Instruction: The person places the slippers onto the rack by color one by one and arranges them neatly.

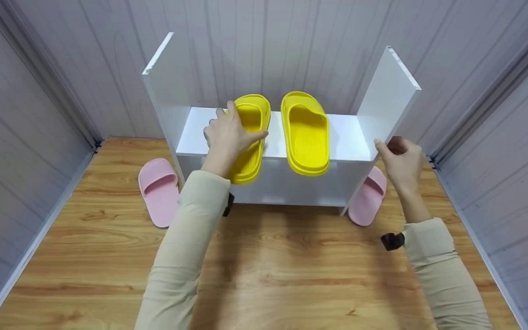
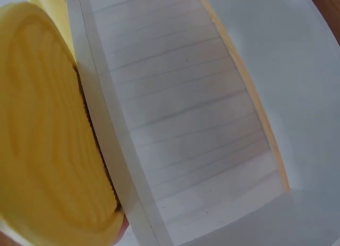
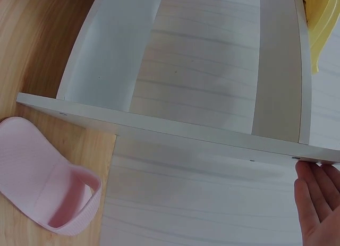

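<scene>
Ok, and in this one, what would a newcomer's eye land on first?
Two bright yellow slippers jut from the white shelf unit, the left one gripped by the left hand. Next come the pink slippers on the floor, one beside each end of the unit, and the right hand holding its right panel.

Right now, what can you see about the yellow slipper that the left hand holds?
The yellow slipper looks smooth and rubbery, with a toe cover and a raised rim. It's right way up, toe towards the wall, heel poking past the front edge of the white shelf. The left hand grips it from above, hiding part.
</scene>
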